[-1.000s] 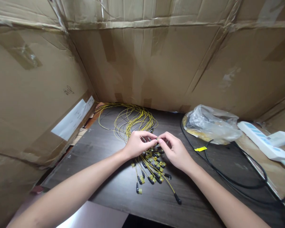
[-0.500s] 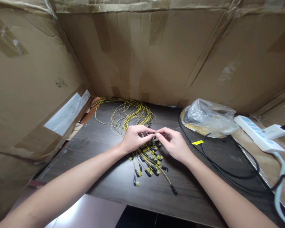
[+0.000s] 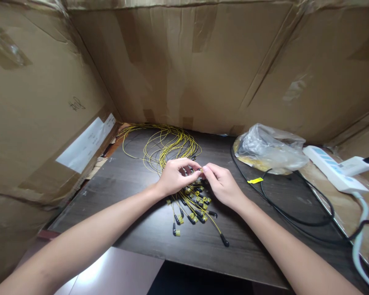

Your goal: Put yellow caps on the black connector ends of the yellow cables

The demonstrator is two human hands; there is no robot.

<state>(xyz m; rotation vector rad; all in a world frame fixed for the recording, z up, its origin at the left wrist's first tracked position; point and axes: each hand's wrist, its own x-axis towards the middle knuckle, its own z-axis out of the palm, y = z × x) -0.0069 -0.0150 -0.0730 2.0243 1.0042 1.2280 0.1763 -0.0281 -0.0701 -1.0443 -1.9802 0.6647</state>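
In the head view, my left hand (image 3: 176,176) is closed in a pinch on a small black cable connector (image 3: 199,169), mostly covered by the fingers. My right hand (image 3: 219,180) pinches a small yellow cap (image 3: 202,169) at that connector's end, fingertips almost touching those of the left. Whether the cap sits on the connector or just against it, I cannot tell. Below both hands lies a pile of black connectors with yellow translucent caps (image 3: 199,200). One black connector (image 3: 224,240) without a visible cap points toward the front edge. Thin yellow cables (image 3: 175,145) loop behind my left hand.
Cardboard walls (image 3: 178,69) enclose the dark tabletop (image 3: 135,241) at the back and sides. To the right are a clear plastic bag (image 3: 269,147), a black cable (image 3: 295,225) with a yellow tag (image 3: 255,180), and a white power strip (image 3: 332,170) with a plugged-in adapter.
My right hand has turned slightly, its fingers now more curled around the yellow cap. The left hand keeps its pinch in nearly the same place. The whole view has shifted slightly.
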